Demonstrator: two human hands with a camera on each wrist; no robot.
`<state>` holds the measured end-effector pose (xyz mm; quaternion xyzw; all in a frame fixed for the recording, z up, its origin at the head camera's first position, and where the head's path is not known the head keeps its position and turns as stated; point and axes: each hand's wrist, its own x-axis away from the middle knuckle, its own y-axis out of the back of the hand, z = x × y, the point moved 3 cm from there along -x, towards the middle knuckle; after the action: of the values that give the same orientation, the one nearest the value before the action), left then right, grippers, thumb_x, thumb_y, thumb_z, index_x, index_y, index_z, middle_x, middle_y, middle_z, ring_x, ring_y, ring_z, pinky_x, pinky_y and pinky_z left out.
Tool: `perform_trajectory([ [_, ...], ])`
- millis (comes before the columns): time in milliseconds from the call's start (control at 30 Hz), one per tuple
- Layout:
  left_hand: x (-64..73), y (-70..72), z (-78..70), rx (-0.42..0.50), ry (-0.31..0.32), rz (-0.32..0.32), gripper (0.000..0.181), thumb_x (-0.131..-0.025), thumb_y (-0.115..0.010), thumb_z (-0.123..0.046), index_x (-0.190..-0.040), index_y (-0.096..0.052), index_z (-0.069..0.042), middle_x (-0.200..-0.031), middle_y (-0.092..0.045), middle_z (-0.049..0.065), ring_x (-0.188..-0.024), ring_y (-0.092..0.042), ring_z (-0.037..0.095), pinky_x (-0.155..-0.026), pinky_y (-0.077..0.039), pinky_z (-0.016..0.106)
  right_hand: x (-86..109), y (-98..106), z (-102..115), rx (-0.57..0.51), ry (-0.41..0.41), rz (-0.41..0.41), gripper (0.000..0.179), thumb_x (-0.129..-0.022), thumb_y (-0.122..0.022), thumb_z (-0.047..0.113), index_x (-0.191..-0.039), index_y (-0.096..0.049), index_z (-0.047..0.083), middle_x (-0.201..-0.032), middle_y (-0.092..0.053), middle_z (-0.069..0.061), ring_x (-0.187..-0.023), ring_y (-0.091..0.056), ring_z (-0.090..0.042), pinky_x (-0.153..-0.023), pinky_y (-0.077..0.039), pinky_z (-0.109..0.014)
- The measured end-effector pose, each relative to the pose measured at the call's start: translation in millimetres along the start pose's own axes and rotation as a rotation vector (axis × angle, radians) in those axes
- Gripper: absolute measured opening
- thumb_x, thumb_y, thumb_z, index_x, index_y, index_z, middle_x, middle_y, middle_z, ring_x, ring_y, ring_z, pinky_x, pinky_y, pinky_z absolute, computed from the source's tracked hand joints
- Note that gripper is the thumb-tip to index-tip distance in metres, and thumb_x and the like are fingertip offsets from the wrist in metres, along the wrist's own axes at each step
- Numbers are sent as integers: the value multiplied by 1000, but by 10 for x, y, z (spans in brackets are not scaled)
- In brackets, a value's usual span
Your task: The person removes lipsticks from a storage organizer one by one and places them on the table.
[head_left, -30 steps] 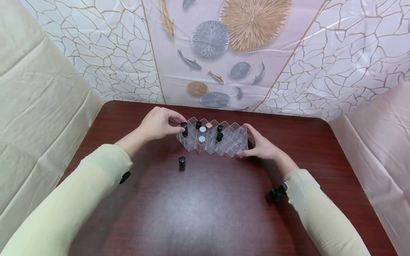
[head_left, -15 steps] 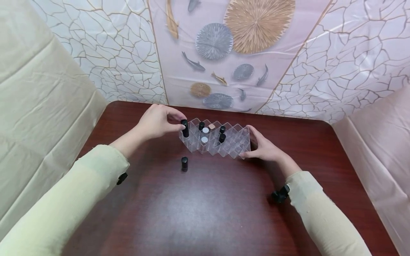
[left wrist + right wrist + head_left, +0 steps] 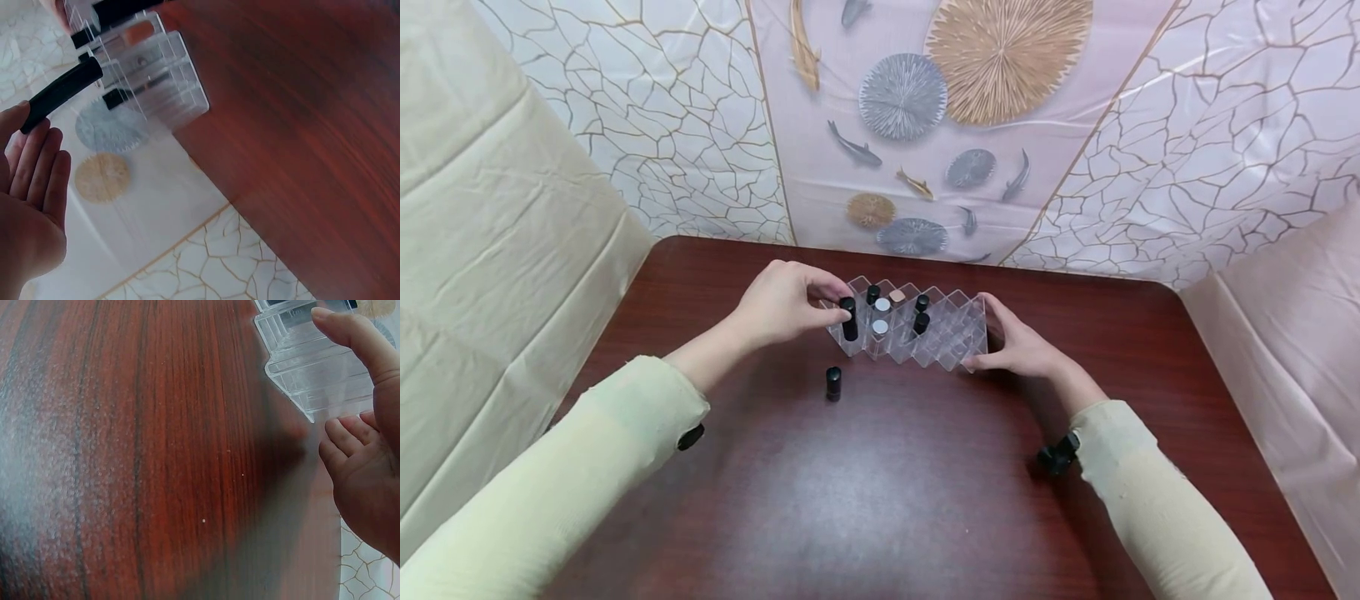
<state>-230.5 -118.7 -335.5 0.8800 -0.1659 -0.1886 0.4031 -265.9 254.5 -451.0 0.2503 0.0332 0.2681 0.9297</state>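
Observation:
A clear diamond-celled lipstick organizer (image 3: pixel 953 335) stands on the table. Between thumb and fingertips, my left hand (image 3: pixel 777 305) pinches a black lipstick tube (image 3: pixel 849 322) at its top. In the head view the tube overlaps the organizer's left front cells; in the left wrist view this tube (image 3: pixel 62 94) slants over the cell tops. My right hand (image 3: pixel 1021 343) grips the organizer's right end, thumb (image 3: pixel 340 328) at the front and the other fingers around behind. Several tubes stand in the cells, including a white-capped one (image 3: pixel 880 327) and a black-capped one (image 3: pixel 922 323).
Another black lipstick tube (image 3: pixel 833 383) stands upright on the dark red wooden table (image 3: pixel 887 500), just in front of the organizer's left end. Patterned cloth (image 3: pixel 917 175) hangs behind the table, and plain cloth walls (image 3: pixel 512 225) close in both sides.
My left hand has moved the black tube a little right and toward me, from the organizer's left end cell to over its left front cells. My right hand keeps its grip.

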Motion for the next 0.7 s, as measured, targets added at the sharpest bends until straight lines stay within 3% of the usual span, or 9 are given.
perform_trajectory([
  [267, 64, -177, -120, -14, -54, 38, 23, -87, -89, -23, -109, -85, -19, -98, -82, -9, -86, -77, 7, -78, -57, 33, -4, 7, -3, -4, 13, -1, 104, -84, -85, -6, -161, -14, -6, -166, -31, -29, -159, -27, -44, -128, -21, -61],
  [500, 120, -318, -167, -19, -64, 60, 23, -86, -89, -25, -109, -86, -21, -97, -82, -11, -84, -75, 7, -72, -54, 31, 1, 10, -16, -12, 11, -2, 104, -84, -86, -6, -161, -16, -5, -165, -31, -29, -158, -28, -44, -127, -23, -61],
  [700, 161, -436, -180, -16, -59, 98, 23, -86, -90, -27, -108, -86, -23, -97, -82, -11, -89, -77, 6, -80, -57, 33, -7, 9, -31, -25, 8, -1, 104, -84, -86, -6, -161, -16, -5, -167, -29, -28, -159, -27, -44, -128, -22, -61],
])
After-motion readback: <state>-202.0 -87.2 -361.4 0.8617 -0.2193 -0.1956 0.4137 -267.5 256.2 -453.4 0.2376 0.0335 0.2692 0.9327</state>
